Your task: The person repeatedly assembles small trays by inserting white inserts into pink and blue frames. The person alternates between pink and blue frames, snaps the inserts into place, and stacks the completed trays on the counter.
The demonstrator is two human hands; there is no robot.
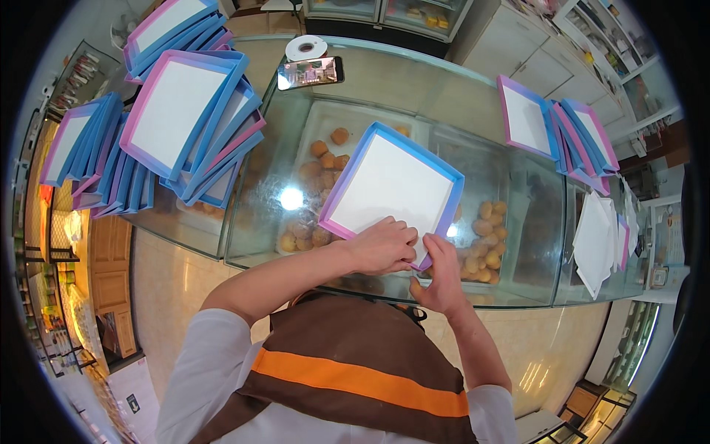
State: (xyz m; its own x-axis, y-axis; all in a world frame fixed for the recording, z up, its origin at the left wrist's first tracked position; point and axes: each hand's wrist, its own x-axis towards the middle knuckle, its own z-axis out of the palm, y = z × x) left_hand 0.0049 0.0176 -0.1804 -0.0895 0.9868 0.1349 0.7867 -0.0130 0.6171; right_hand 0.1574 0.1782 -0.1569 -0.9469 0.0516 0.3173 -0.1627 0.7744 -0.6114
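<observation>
A shallow cardboard box tray (pixel 392 181), white inside with walls fading from blue to pink-purple, lies at an angle on the glass counter in front of me. My left hand (pixel 386 244) reaches over its near wall, fingers curled and closed at the near corner; the fingertips are partly hidden. At that same corner, my right hand (pixel 441 280) pinches the purple wall from outside, with the thumb low and the fingers over the edge. Both hands touch the box, close beside each other.
Stacks of similar box trays (pixel 177 111) fill the left counter; more box trays (pixel 529 118) stand at the right beside white flat sheets (pixel 594 240). A phone (pixel 310 73) and a white roll (pixel 305 48) sit at the back. Round baked goods (pixel 484 248) show beneath the glass.
</observation>
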